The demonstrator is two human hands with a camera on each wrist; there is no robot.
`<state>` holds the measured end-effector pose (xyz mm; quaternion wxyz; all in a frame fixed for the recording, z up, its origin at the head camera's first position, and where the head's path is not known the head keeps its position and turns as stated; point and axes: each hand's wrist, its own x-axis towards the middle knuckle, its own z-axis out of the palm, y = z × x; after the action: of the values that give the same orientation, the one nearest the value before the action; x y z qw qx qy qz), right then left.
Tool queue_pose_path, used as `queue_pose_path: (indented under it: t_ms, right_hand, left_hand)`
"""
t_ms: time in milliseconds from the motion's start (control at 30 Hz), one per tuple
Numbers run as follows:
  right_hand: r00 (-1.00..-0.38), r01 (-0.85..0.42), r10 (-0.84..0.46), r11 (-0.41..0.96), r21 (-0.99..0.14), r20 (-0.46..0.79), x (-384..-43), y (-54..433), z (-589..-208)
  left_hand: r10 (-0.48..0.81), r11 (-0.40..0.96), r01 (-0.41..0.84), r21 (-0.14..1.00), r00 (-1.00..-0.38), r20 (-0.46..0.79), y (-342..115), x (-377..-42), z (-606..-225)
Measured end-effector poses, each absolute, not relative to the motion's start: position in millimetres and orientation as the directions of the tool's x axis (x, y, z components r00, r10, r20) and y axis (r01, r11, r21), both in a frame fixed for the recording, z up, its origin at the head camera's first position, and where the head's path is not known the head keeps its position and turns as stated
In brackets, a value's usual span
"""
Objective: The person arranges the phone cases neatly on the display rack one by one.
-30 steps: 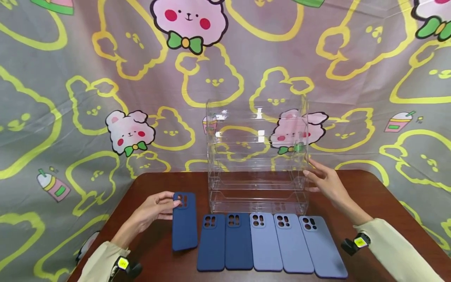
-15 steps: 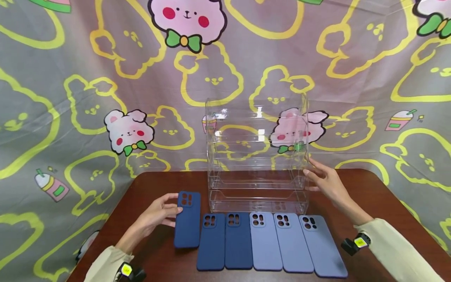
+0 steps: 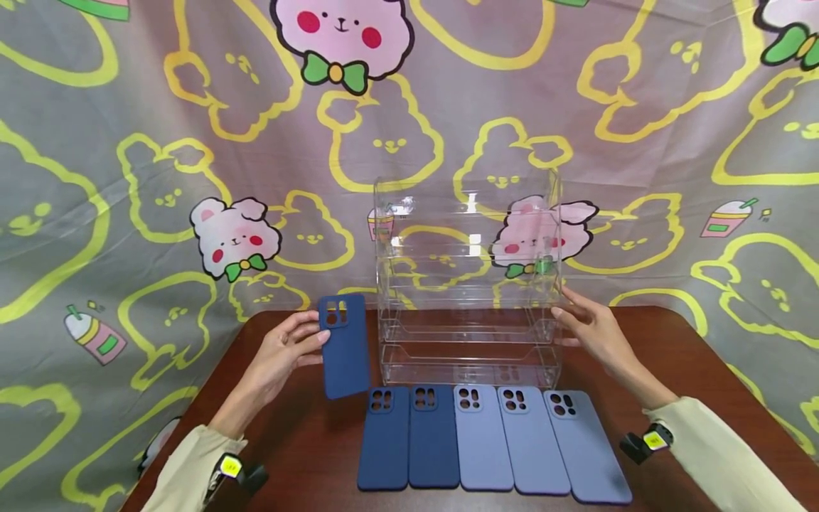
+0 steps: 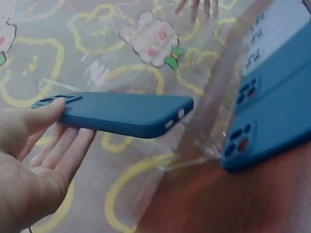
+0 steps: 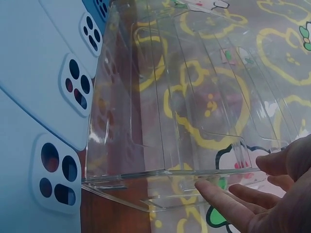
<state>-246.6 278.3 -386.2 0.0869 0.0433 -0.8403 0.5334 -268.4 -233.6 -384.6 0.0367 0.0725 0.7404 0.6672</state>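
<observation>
My left hand [image 3: 278, 359] pinches a dark blue phone case [image 3: 348, 355] by its upper left edge, thumb on the back beside the camera cutouts. The case is raised upright over the table, just left of a clear tiered acrylic rack [image 3: 441, 375]. In the left wrist view, the lower end of the case [image 4: 131, 111] points away from the palm, its port openings showing. My right hand [image 3: 598, 334] is at the rack's right side. Its fingers look extended in the right wrist view, with a fingertip [image 5: 201, 184] right at the side panel.
Before the rack lie two dark blue cases [image 3: 384, 448] and three light blue-grey cases [image 3: 484, 448] in a row, camera cutouts toward the rack. They rest on a brown wooden table [image 3: 294, 462]. A cartoon-printed curtain [image 3: 409, 107] hangs close behind and at both sides.
My left hand has lifted the dark blue case higher and slightly right, toward the rack's left side. The right hand and the row of cases stay where they were.
</observation>
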Motion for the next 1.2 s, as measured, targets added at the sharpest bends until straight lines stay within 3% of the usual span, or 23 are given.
queue_pose_path:
  t_ms: [433, 800, 1200]
  right_hand:
    - [-0.977, -0.175, 0.027, 0.45, -0.876, 0.209, -248.1, 277.5, -387.1]
    - [-0.979, -0.162, 0.039, 0.451, -0.878, 0.201, -246.9, 276.0, -388.3]
    - [-0.976, -0.163, 0.053, 0.459, -0.874, 0.21, -245.7, 276.0, -388.4]
  left_hand:
    - [0.059, 0.002, 0.234, 0.972, -0.97, 0.234, -188.8, -297.8, -332.6]
    - [0.009, 0.025, 0.298, 0.954, -0.955, 0.298, -155.1, -326.7, -301.6]
    - [-0.035, -0.116, 0.342, 0.933, -0.94, 0.34, -138.8, -350.8, -274.8]
